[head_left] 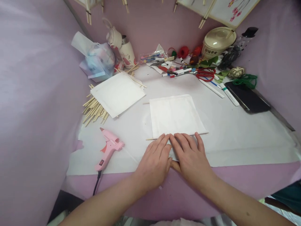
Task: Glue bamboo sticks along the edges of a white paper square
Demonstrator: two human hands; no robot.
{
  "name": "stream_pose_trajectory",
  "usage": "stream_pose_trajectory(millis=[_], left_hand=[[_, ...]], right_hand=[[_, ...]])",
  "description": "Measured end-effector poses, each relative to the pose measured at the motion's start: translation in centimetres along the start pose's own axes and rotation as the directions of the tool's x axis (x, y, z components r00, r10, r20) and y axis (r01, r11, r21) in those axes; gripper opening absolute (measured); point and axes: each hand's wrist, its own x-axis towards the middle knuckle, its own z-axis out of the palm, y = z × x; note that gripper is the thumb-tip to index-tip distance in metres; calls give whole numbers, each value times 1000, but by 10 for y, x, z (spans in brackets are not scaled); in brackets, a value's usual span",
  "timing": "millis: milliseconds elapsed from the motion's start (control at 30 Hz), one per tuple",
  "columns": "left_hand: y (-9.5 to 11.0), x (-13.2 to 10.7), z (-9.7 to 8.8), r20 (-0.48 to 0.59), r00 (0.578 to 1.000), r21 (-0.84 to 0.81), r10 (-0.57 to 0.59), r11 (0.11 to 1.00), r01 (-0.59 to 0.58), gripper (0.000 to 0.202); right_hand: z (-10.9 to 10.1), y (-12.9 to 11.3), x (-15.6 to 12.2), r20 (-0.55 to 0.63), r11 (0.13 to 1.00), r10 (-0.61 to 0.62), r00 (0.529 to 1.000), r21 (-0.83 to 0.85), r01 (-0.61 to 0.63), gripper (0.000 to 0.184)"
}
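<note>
A square white paper sheet (175, 114) lies flat on the white table cover, with a thin wooden stick (150, 138) along its near edge. My left hand (155, 161) rests flat with its fingers stretched out, fingertips pressing that near edge. My right hand (191, 157) lies beside it, fingers also flat on the edge, the thumbs nearly touching. Neither hand holds anything.
A pink glue gun (109, 149) lies at the left with its cord running off the table. Another white sheet (117, 93) sits on a pile of wooden sticks (94, 110). Red scissors (205, 74), markers (211, 88), a dark tablet (248, 97), flasks and a pot crowd the back.
</note>
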Motion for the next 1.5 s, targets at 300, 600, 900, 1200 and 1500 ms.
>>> stream_pose_trajectory(millis=[300, 600, 900, 1200, 1500], left_hand=[[5, -4, 0, -6, 998, 72, -68, 995, 68, 28], [5, -4, -1, -2, 997, 147, -79, 986, 78, 21], [-1, 4, -1, 67, 996, 136, 59, 988, -67, 42], [-1, 3, 3, 55, 995, 207, 83, 974, -93, 41], [-1, 2, 4, 40, 994, 227, 99, 968, -106, 40]], right_hand=[[2, 0, -1, 6, 1000, -1, 1000, -10, 1, 58], [1, 1, 0, 10, 1000, 6, 1000, 17, -7, 59], [5, 5, -1, 16, 999, 0, 1000, 45, -1, 66], [-17, 24, -30, -24, 997, -67, 997, 32, 67, 63], [-15, 43, -28, 35, 999, -34, 999, -40, 35, 77]])
